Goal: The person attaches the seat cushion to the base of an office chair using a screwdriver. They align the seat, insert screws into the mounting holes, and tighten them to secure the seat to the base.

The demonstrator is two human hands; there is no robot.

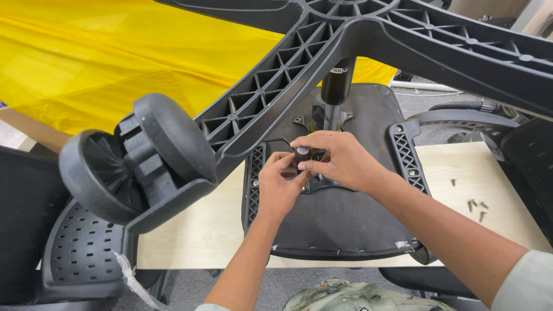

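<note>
An upside-down black office chair seat lies on a light wooden table. Its gas cylinder rises to the star-shaped black base, which has a twin caster wheel at the near left. My left hand and my right hand meet at the metal mechanism plate under the cylinder. Both pinch a small black knob on a thin lever there. The mechanism beneath my fingers is mostly hidden.
Several loose screws lie on the table at the right. A yellow sheet covers the back left. Black perforated chair parts sit at the lower left, and another black chair part at the right edge.
</note>
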